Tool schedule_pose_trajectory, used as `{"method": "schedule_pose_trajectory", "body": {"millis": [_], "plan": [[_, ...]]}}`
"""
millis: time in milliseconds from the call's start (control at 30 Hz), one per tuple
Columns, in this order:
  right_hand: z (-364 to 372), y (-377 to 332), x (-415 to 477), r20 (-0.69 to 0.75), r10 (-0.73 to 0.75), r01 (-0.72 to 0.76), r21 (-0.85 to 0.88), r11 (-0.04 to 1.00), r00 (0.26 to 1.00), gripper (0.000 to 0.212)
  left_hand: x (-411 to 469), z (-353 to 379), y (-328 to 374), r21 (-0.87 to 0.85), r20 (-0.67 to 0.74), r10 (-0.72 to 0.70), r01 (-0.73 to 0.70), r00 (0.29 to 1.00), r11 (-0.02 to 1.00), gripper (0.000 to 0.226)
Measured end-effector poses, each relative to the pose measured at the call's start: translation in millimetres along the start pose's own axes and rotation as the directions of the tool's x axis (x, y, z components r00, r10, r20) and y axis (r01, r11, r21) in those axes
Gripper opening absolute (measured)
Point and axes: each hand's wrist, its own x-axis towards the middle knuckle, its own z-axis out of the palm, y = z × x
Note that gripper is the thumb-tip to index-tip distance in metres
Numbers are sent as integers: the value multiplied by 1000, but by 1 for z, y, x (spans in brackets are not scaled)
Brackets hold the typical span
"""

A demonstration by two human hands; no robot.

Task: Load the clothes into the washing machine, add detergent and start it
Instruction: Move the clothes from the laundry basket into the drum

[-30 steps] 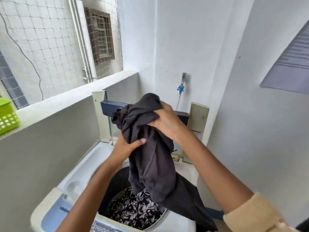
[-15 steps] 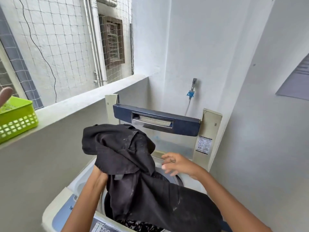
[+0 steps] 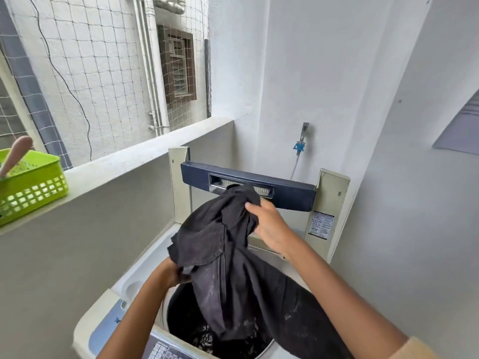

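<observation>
A black garment point(image 3: 233, 268) hangs half-lifted over the open drum point(image 3: 181, 314) of a top-loading washing machine point(image 3: 145, 268). Its upper end is bunched in front of the raised lid point(image 3: 329, 193), and its lower end trails into the drum and over the machine's near right rim. The person's right hand point(image 3: 272, 226) grips the top of the bundle, thumb pressed into the cloth and fingers curled round the fabric. The left hand point(image 3: 172, 272) clutches a lower fold at the drum's left edge, its fingers mostly buried in the cloth. A dark patterned piece of clothing point(image 3: 204, 340) lies at the bottom of the drum, beneath the garment. The control panel point(image 3: 166, 351) shows at the near edge. Behind the lid's navy handle bar point(image 3: 293, 193), a wall tap point(image 3: 303, 133) with a blue fitting feeds a hose. To the left, a lime-green plastic basket point(image 3: 33, 187) stands on the balcony ledge point(image 3: 145, 156) with a pink handle point(image 3: 16, 155) sticking out of it. Netting point(image 3: 90, 73) covers the opening above the ledge.
</observation>
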Motion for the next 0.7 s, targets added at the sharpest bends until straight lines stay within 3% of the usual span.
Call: {"method": "schedule_pose_trajectory", "body": {"millis": [100,200,300,367,433,500,567,600,633,667,700], "plan": [[2,-20,8,-31,-13,16,101,995,999,19,4,1,-2,256,4,17,-18,1000,966,20],[-2,-25,14,-62,11,2,197,980,998,17,7,-5,-4,369,-21,107,-92,994,925,17],[-3,-23,15,-34,19,-11,216,976,999,16,-3,2,-6,506,55,170,-174,984,845,25],[2,-23,14,19,13,-17,259,966,1000,18,-9,9,-13,704,195,20,-154,981,693,26],[10,-27,11,91,-13,-18,328,944,996,22,-15,19,-26,840,302,-243,-137,922,526,34],[19,-32,13,164,-63,0,358,934,984,30,-18,33,-45,852,349,-445,-82,825,517,56],[30,-37,13,219,-100,23,330,944,970,43,-14,45,-61,707,419,-504,77,755,703,69],[34,-38,14,241,-112,36,299,953,964,48,-8,49,-66,527,461,-485,211,743,823,67],[36,-39,14,250,-120,52,262,964,961,51,-3,51,-67,255,476,-434,352,765,901,64],[35,-40,14,244,-127,69,231,970,961,52,4,50,-66,-40,436,-373,432,819,901,62],[33,-40,13,225,-134,86,212,974,965,50,9,48,-62,-258,335,-310,402,890,878,60]]}}
